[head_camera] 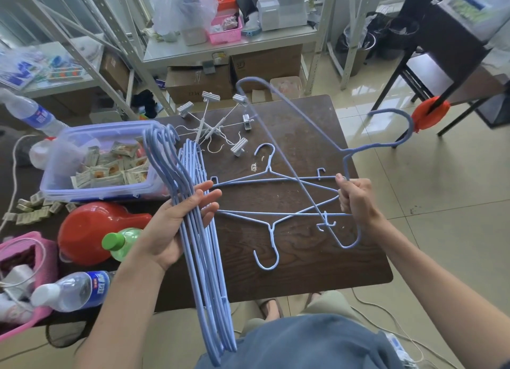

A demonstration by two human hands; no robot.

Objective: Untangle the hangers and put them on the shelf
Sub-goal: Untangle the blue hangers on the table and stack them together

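The freed stack (204, 258) rests in the left hand (168, 225), fingers straight — the right hand (356, 200) grips one hanger (311, 137), lifting it clear of two (276, 203) mid-table (317, 269).

Both bare forearms reach forward from the bottom of the view. The left hand (176, 225) lies palm up, fingers nearly straight and pointing right, thumb hidden. The right hand (356, 199) is raised slightly higher, closed into a fist with knuckles facing left.
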